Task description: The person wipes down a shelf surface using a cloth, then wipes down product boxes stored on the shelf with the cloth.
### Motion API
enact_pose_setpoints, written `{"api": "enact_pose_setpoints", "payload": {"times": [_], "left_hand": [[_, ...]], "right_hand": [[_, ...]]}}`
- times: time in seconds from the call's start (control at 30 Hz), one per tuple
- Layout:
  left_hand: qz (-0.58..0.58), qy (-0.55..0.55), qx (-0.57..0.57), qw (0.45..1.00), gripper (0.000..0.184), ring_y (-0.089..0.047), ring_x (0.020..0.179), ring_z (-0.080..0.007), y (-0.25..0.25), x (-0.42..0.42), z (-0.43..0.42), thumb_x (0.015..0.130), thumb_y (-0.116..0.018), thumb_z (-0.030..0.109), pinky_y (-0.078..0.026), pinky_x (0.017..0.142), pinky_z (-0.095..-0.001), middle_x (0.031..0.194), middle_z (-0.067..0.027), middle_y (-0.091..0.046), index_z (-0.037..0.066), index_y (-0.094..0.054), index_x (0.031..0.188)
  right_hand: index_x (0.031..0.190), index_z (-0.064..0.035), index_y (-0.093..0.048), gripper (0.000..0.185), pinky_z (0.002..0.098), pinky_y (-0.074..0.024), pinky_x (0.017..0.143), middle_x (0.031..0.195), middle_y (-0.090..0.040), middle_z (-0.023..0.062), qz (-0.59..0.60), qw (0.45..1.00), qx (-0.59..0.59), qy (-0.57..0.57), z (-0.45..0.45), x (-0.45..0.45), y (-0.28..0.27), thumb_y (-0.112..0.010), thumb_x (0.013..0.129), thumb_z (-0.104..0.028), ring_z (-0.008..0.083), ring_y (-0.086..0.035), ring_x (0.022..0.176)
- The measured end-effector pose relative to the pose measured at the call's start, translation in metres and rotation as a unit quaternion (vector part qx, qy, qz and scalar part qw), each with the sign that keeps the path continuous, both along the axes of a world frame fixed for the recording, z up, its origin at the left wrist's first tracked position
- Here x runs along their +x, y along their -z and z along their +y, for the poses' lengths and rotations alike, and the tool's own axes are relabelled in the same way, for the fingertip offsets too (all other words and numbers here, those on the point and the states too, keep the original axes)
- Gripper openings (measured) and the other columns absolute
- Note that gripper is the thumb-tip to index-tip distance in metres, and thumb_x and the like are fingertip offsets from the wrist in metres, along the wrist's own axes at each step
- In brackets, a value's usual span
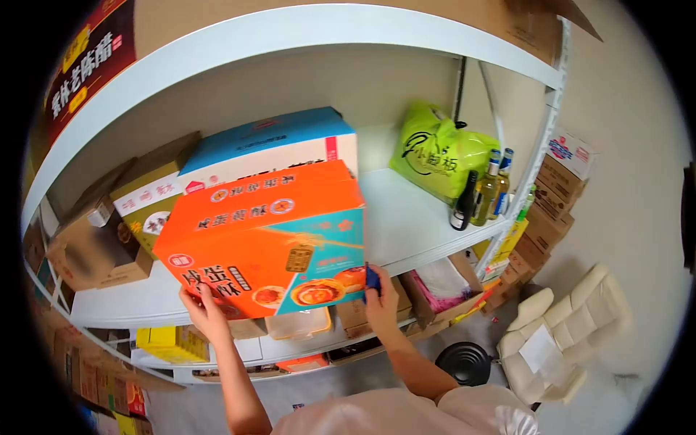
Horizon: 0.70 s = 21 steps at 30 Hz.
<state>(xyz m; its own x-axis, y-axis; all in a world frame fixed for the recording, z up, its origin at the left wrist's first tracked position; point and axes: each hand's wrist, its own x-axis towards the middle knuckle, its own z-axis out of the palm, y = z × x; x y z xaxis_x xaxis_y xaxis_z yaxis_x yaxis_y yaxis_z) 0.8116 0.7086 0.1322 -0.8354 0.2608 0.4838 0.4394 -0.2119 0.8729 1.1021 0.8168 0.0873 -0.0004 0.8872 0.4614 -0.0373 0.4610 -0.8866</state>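
A large orange cardboard box with teal panels and pictures of pastries sits at the front of the white shelf, tilted, its lower front edge sticking out past the shelf edge. My left hand grips its lower left corner, thumb on the printed front. At the lower right corner is my right hand, fingers closed around a dark blue, cloth-like bundle pressed against the box's side. Behind the orange box stands a blue and white carton. To its left are an olive carton and a brown carton.
A green plastic bag and several bottles stand at the shelf's right end. Lower shelves hold a yellow box, a clear tub and an open carton. A cream chair and a black round stool stand right.
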Motion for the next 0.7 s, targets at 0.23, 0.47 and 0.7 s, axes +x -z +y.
{"api": "enact_pose_setpoints", "payload": {"times": [0.23, 0.47, 0.7], "left_hand": [[0.07, 0.141, 0.014, 0.987, 0.043, -0.054, 0.083, -0.0142, -0.002, 0.08, 0.039, 0.089, -0.065, 0.019, -0.046, 0.075, -0.0292, 0.099, -0.0072, -0.059, 0.003, -0.047, 0.125], [0.11, 0.294, -0.021, 0.949, 0.067, -0.064, 0.094, -0.0187, -0.019, 0.135, 0.091, 0.078, -0.079, 0.019, -0.051, 0.081, -0.0341, 0.104, -0.0116, -0.064, 0.003, -0.041, 0.131], [0.09, 0.483, -0.121, 0.862, 0.073, -0.067, 0.093, -0.0244, -0.04, 0.186, 0.17, 0.079, -0.078, 0.023, -0.053, 0.081, -0.0351, 0.107, -0.0146, -0.066, 0.001, -0.034, 0.133]], "right_hand": [[0.115, -0.0015, -0.058, 0.035, 0.0243, -0.0446, 0.079, 0.095, -0.06, 0.0061, 0.058, 0.989, 0.009, 0.132, 0.009, 0.089, 0.014, -0.045, 0.084, 0.005, 0.0126, -0.054, 0.087], [0.116, -0.0041, -0.054, 0.029, 0.0205, -0.0407, 0.075, 0.1, -0.055, -0.0002, 0.205, 0.961, -0.034, 0.18, -0.04, 0.142, 0.015, -0.047, 0.088, -0.002, 0.0079, -0.051, 0.087], [0.113, -0.002, -0.053, 0.028, 0.0204, -0.0421, 0.075, 0.097, -0.056, 0.0027, 0.18, 0.936, 0.052, 0.298, -0.053, 0.182, 0.029, -0.045, 0.086, 0.001, 0.0099, -0.052, 0.082]]}}
